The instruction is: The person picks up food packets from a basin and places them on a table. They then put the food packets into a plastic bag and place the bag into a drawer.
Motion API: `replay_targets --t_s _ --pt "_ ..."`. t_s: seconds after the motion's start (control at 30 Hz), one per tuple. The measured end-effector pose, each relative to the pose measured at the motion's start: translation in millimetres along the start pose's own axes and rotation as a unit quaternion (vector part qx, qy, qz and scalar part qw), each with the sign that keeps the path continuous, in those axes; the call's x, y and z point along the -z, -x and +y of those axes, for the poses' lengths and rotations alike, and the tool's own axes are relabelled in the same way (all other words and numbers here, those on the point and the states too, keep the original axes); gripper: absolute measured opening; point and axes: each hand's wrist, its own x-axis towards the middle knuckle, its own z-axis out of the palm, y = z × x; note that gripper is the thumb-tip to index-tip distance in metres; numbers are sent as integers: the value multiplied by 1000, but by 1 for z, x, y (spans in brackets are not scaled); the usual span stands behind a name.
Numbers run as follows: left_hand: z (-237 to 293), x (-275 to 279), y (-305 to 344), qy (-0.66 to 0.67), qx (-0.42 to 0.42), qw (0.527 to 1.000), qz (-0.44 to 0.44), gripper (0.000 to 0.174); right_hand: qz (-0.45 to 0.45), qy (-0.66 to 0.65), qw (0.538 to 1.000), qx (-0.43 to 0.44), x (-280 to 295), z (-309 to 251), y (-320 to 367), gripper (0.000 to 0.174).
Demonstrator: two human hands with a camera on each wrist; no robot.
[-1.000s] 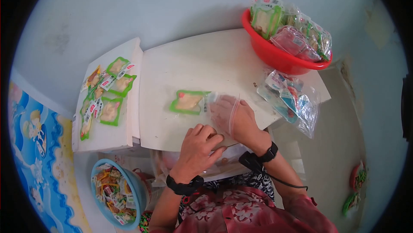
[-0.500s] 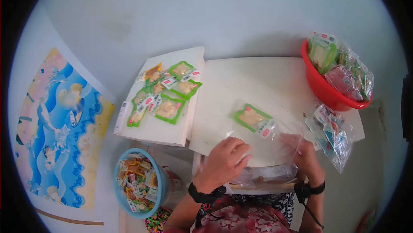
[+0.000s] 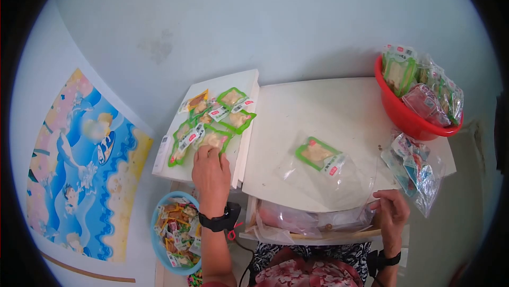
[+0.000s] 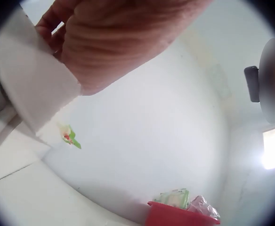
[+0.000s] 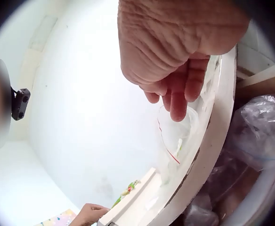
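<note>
In the head view, the left hand (image 3: 211, 174) lies over the near edge of a green-edged food packet (image 3: 214, 138) on the raised white board, fingertips touching it. The left wrist view shows the palm side of this hand (image 4: 109, 47), but not the packet under its fingers. A clear bag (image 3: 352, 183) lies on the white table with one green-edged packet (image 3: 318, 153) inside. The right hand (image 3: 391, 215) is at the bag's near right edge, fingers loosely extended. In the right wrist view its fingers hang beside the bag's red-lined mouth (image 5: 168, 148); a firm grip does not show.
More packets (image 3: 231, 97) cover the raised board (image 3: 241, 75). A red basin (image 3: 395, 109) of packets stands at the back right, with a filled clear bag (image 3: 416, 167) before it. An open drawer (image 3: 334, 236) holds plastic bags. A blue basket (image 3: 158, 239) of small packets stands lower left.
The left hand has moved from beside the clear bag leftward to the packets on the raised board. The right hand has moved to the bag's near right edge. The head view has shifted.
</note>
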Motion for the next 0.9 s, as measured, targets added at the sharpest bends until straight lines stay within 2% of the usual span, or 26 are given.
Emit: replay_targets --t_s 0.03,0.13,0.23,0.33,0.43,0.53,0.7,0.73,0.83,0.9 --pt "0 -1 1 16 0 1000 4 38 1 -1 1000 5 -1 -1 0 16" --pt "1 0 3 -35 -53 993 102 41 -4 0 1000 16 -4 -1 0 17" --pt "-4 3 -6 -45 -103 985 129 46 -16 -1 1000 13 -8 -4 1 17" --pt "-11 -8 -16 -56 -59 993 87 39 -19 -25 1000 4 -13 -5 2 17" --pt "-17 -8 -23 -114 -50 992 7 29 -22 -40 999 1 -17 -9 5 18" --pt "-20 -3 -16 -78 -48 996 4 18 -34 -27 999 8 -16 -13 7 18" --pt "-14 35 12 -69 -121 971 195 13 -49 8 998 43 -10 -14 13 17" --pt "-11 47 16 -69 -128 963 228 13 -25 -1 999 37 -11 -13 15 18" --pt "15 75 34 110 -2 965 238 14 45 -34 998 22 -15 -14 21 20" --pt "31 89 39 269 -41 941 203 12 98 -56 994 8 -18 -27 22 22"
